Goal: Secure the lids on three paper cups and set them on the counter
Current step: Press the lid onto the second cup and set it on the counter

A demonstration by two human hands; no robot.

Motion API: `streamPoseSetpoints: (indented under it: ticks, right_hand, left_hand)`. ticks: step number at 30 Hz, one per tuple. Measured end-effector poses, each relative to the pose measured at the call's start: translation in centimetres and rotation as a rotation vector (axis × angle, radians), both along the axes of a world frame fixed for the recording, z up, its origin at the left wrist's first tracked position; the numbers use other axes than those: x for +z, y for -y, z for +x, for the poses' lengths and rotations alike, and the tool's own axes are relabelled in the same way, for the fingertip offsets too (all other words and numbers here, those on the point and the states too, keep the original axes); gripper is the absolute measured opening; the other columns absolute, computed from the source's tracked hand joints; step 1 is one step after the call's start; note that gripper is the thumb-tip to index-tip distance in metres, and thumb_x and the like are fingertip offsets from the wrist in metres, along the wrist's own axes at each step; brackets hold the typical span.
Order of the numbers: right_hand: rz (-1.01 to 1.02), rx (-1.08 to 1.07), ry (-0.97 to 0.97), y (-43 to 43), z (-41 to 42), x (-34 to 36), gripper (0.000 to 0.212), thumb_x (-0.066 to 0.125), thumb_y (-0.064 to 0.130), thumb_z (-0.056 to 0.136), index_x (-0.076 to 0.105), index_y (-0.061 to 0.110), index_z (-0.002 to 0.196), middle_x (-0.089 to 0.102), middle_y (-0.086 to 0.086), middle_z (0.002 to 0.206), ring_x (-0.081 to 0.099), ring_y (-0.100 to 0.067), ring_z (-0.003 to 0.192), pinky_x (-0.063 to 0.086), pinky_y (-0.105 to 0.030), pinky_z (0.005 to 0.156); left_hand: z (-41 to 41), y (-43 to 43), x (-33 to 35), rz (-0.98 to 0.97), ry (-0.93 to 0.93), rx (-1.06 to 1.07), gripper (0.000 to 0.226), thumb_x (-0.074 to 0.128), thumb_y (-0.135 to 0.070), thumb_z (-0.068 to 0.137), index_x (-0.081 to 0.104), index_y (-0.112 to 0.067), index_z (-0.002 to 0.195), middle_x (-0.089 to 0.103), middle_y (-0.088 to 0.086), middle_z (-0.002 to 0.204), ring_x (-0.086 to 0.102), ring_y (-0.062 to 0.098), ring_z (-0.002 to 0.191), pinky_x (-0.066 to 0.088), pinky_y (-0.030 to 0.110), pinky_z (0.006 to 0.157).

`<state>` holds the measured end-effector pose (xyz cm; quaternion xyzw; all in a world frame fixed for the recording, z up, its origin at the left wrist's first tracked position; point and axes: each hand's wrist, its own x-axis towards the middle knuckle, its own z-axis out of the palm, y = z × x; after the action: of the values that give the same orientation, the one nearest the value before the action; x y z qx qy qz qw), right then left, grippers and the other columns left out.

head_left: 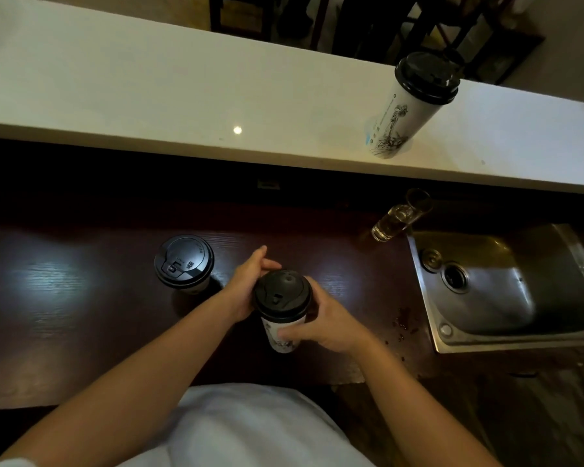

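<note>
Black lid (281,295) looks on; right hand (324,328) wraps the cup (272,327), left hand (246,281) straight-fingered against the lid's edge. We'd press all round (far side too) before lifting.

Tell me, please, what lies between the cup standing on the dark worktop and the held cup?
Head view: the left hand, against the held cup at its lid, plus a bare strip of worktop next to the standing cup.

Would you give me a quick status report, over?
Right hand grips the cup; left hand against its lid. Second cup, lidded, on white counter; third cup, lidded, on dark worktop. Nothing in the way; glass beside sink.
</note>
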<state>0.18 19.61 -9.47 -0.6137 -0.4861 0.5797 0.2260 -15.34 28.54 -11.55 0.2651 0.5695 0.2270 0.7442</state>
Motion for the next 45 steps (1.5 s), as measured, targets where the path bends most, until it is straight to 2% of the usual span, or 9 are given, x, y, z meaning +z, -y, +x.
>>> streamPoseSetpoints:
  ticks: [2, 6, 9, 13, 24, 27, 34, 39, 45]
  right_hand:
    - [-0.003, -0.062, 0.019, 0.0, -0.1, -0.5, 0.074, 0.089, 0.002, 0.069, 0.052, 0.031, 0.126, 0.065, 0.01, 0.121, 0.061, 0.012, 0.105, 0.049, -0.009, 0.082]
    - [0.001, -0.126, 0.065, -0.1, 0.4, -1.3, 0.074, 0.088, 0.004, 0.07, 0.05, 0.03, 0.128, 0.063, 0.012, 0.119, 0.062, 0.006, 0.105, 0.049, -0.005, 0.074]
    - [0.041, -0.161, 0.12, -0.5, 1.0, -1.5, 0.079, 0.09, 0.007, 0.068, 0.049, 0.025, 0.133, 0.061, 0.012, 0.12, 0.061, -0.004, 0.111, 0.05, -0.006, 0.076]
    - [0.196, -0.23, 0.324, -1.7, 1.7, -0.5, 0.079, 0.092, 0.017, 0.061, 0.052, 0.029, 0.128, 0.06, 0.007, 0.122, 0.058, -0.012, 0.115, 0.052, -0.021, 0.088]
    - [0.682, 0.186, 1.226, -6.5, 1.9, 8.5, 0.083, 0.082, 0.028, 0.058, 0.051, 0.028, 0.136, 0.051, -0.005, 0.127, 0.045, -0.031, 0.119, 0.029, -0.054, 0.107]
    - [0.607, 0.34, 1.443, -7.4, 0.3, 10.2, 0.082, 0.082, 0.021, 0.061, 0.048, 0.025, 0.136, 0.05, -0.01, 0.132, 0.045, -0.037, 0.12, 0.026, -0.06, 0.107]
    - [0.352, 0.713, 1.898, -7.8, -2.7, 8.9, 0.044, 0.043, 0.02, 0.097, 0.049, 0.009, 0.14, 0.044, -0.02, 0.134, 0.037, -0.044, 0.126, 0.018, -0.065, 0.112]
    - [0.225, 0.811, 2.025, -8.1, -2.7, 6.4, 0.052, 0.068, 0.016, 0.088, 0.053, 0.011, 0.138, 0.045, -0.022, 0.13, 0.035, -0.047, 0.121, 0.017, -0.069, 0.107]
    - [0.254, 0.822, 2.028, -7.8, -2.7, 6.0, 0.048, 0.065, 0.016, 0.09, 0.054, 0.009, 0.136, 0.046, -0.022, 0.128, 0.037, -0.045, 0.121, 0.019, -0.066, 0.109]
  left_hand:
    - [-0.1, 0.1, -1.7, 0.178, -0.123, 0.085, 0.042, 0.039, -0.039, 0.106, 0.063, -0.013, 0.082, 0.063, 0.006, 0.078, 0.062, 0.028, 0.084, 0.05, 0.041, 0.08]
    - [-3.0, 2.0, -6.6, 0.783, -0.645, -0.361, 0.021, 0.047, -0.036, 0.102, 0.057, -0.018, 0.1, 0.057, 0.007, 0.108, 0.053, 0.03, 0.108, 0.046, 0.043, 0.091]
    - [-3.9, 3.7, -9.3, 0.905, -0.895, -0.637, 0.064, 0.053, -0.051, 0.095, 0.041, -0.012, 0.145, 0.035, 0.015, 0.156, 0.028, 0.038, 0.143, 0.033, 0.051, 0.113]
    - [-4.6, 5.0, -11.1, 0.924, -1.134, -1.011, 0.102, 0.003, -0.086, 0.082, -0.008, -0.021, 0.159, -0.02, 0.017, 0.165, -0.023, 0.042, 0.15, -0.008, 0.056, 0.12]
    - [-4.5, 5.1, -11.3, 0.941, -1.193, -1.02, 0.096, 0.003, -0.085, 0.082, -0.011, -0.027, 0.157, -0.02, 0.016, 0.164, -0.024, 0.045, 0.148, -0.01, 0.062, 0.116]
    - [-4.5, 5.1, -11.2, 0.931, -1.206, -1.03, 0.094, 0.008, -0.084, 0.083, -0.026, -0.028, 0.149, -0.028, 0.016, 0.162, -0.029, 0.044, 0.147, -0.013, 0.062, 0.116]
    - [-4.5, 5.1, -11.0, 0.921, -1.2, -1.047, 0.097, 0.012, -0.085, 0.083, -0.018, -0.028, 0.155, -0.024, 0.016, 0.164, -0.027, 0.044, 0.148, -0.013, 0.062, 0.116]
    - [-4.4, 5.0, -11.0, 0.916, -1.195, -1.034, 0.099, 0.005, -0.086, 0.078, -0.021, -0.028, 0.154, -0.034, 0.013, 0.158, -0.03, 0.042, 0.147, -0.018, 0.06, 0.113]
    - [-4.4, 5.0, -10.9, 0.915, -1.193, -1.032, 0.096, 0.015, -0.084, 0.085, -0.02, -0.028, 0.154, -0.036, 0.013, 0.155, -0.029, 0.042, 0.147, -0.018, 0.06, 0.112]
